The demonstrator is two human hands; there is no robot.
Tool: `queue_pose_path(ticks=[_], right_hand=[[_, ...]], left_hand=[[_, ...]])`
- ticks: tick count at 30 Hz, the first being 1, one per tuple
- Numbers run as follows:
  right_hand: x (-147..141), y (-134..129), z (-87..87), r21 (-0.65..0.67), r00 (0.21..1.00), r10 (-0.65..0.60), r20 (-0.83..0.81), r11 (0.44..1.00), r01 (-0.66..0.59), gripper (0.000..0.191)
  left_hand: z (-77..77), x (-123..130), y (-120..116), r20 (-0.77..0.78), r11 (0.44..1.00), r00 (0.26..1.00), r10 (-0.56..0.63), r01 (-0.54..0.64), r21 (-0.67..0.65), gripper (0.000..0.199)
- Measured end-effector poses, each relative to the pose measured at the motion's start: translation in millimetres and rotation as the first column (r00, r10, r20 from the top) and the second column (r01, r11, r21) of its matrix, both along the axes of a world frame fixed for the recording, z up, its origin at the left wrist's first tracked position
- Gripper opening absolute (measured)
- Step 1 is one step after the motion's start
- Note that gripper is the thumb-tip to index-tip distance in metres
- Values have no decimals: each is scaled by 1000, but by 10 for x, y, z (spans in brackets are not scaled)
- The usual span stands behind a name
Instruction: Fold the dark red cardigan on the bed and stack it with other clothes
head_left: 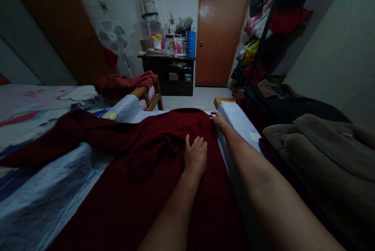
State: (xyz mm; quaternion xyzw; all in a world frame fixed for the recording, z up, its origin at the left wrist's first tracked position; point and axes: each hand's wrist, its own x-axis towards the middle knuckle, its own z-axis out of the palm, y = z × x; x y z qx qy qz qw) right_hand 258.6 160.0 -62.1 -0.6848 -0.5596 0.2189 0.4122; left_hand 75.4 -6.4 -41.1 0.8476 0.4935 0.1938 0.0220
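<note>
A dark red long-sleeved garment [164, 165] lies spread out on a bed with a pale blue cover [123, 112]. One sleeve [99, 134] stretches to the left; no sleeve sticks out on the right. My left hand [196, 153] rests flat on the upper middle of the garment, its fingers extended and thumb apart. Farther away, my right hand [219, 121] is at the garment's upper right edge. Its fingers reach left over the cloth and look spread. Wrinkles run through the cloth left of my left hand.
Folded clothes are piled at the right, a grey-brown fuzzy one [322, 157] and a dark jacket [287, 102] among them. A reddish cloth [125, 83] drapes over a wooden bed end [154, 98]. Behind stand a fan [113, 36], a dark cabinet [165, 75] and a door [221, 28].
</note>
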Motion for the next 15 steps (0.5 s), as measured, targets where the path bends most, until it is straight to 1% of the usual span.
queue_pose_path(ticks=[2,4,7,11,15], right_hand=[[14,22,14,-56,999,34,-17,998,-35,30],[38,38,35,-96,999,50,-16,994,-52,24],[74,80,76,-121,999,39,15,992,-37,17],[97,172,111,-94,994,-28,103,995,38,14],[45,158,45,-31,977,-104,185,993,112,19]], left_hand=[[-23,11,7,-18,996,996,-86,85,-35,39],[-46,22,7,-34,989,993,-115,111,-100,43],[-70,38,-4,-52,980,995,-89,78,-185,47],[-92,59,-33,-66,972,995,-72,56,-227,51],[-123,77,-64,-96,967,994,-45,19,-255,55]])
